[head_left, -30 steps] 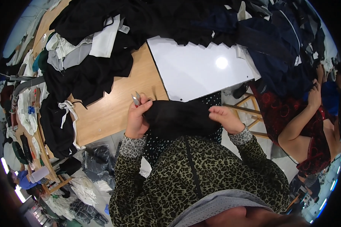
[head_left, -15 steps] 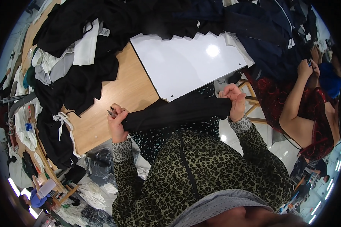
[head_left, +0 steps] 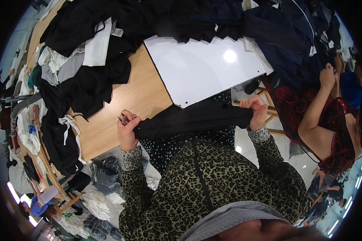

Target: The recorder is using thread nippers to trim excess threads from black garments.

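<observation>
- While both hands are raised at the middle of the frame, the black fabric piece [head_left: 191, 119] stretches between them as a long band, above the lap and just below the white board [head_left: 201, 70].
- Done, as far as it shows: the fabric is lifted clear of the table [head_left: 126, 98] and drawn out lengthwise, fairly straight, with a few soft creases.
- The left hand [head_left: 128, 130], left of centre, is clamped on the fabric's left end, thumb against it; dark pointed snips [head_left: 120, 119] stick out past its curled fingers, tips away from the cloth.
- The right hand [head_left: 256, 113], right of centre, curls at the other end with its thumb standing up; how firmly it pinches the edge I can't make out.
- Not done: the blades are not on the fabric, no cut is visible, and the piece is not laid down.
- Black garments [head_left: 90, 90] at upper left and navy garments [head_left: 275, 38] at upper right lie heaped; whether they are finished or waiting is impossible to judge.
- My reading is that handling of this one piece is partway through.
</observation>
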Action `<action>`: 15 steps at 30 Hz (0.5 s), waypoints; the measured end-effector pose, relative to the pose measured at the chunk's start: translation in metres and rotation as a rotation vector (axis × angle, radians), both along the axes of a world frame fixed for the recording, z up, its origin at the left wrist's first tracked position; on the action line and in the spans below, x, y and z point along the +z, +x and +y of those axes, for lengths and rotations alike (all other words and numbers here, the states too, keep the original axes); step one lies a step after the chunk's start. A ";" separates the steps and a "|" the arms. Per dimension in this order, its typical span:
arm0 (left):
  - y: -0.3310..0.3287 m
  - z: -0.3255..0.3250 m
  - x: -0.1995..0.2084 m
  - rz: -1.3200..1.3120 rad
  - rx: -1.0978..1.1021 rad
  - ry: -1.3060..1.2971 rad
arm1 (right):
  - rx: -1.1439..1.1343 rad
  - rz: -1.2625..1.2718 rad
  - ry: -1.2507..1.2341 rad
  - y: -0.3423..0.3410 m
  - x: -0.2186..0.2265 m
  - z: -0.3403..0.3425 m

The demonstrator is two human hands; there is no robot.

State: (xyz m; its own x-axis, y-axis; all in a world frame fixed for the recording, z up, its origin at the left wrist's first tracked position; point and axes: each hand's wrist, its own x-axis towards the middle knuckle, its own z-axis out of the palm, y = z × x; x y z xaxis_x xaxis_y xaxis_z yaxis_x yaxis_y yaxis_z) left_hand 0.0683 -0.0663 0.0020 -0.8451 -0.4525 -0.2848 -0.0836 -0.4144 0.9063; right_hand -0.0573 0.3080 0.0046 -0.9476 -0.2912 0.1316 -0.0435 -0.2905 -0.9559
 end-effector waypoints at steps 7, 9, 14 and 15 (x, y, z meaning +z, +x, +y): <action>0.003 0.003 0.005 -0.005 -0.020 0.010 | -0.016 -0.062 -0.071 -0.001 -0.005 0.000; 0.002 0.005 0.006 -0.015 -0.018 -0.004 | -0.028 -0.076 -0.086 -0.002 -0.005 -0.002; 0.002 0.008 0.010 -0.031 -0.046 -0.054 | -0.066 -0.116 -0.158 -0.007 -0.002 -0.006; 0.002 0.009 0.010 -0.027 -0.059 -0.053 | -0.065 -0.118 -0.160 -0.008 -0.002 -0.005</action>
State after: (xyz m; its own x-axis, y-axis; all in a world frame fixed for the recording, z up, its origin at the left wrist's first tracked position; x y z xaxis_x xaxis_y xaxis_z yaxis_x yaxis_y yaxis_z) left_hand 0.0698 -0.0574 0.0120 -0.8632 -0.4172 -0.2843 -0.1308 -0.3591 0.9241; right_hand -0.0649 0.3032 0.0029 -0.9754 -0.2127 0.0579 0.0426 -0.4393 -0.8973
